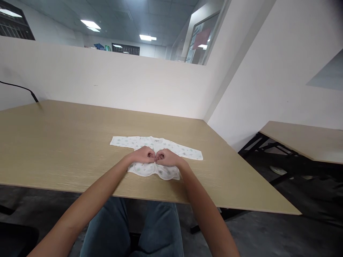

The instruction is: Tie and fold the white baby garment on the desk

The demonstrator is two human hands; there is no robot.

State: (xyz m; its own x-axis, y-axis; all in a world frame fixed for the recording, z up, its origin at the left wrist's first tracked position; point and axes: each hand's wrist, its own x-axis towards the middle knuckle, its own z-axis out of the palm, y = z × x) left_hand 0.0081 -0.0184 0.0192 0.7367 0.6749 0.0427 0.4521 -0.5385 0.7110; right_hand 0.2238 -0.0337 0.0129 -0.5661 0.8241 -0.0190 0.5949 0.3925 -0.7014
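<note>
A small white baby shirt (139, 142) with a pale green print lies flat on the wooden table (66, 142), sleeves spread left and right. My left hand (144, 155) and my right hand (166, 157) rest side by side on the middle of the shirt's front. Both are curled, fingertips pinching the fabric at the centre opening, and they nearly touch each other. The lower hem shows just below my hands.
A white partition wall (107, 82) runs behind the table. A black cable (21, 89) hangs at the far left. A second table (302, 139) stands to the right, with dark frame parts under it. My knees in blue jeans (134, 228) are below the table edge.
</note>
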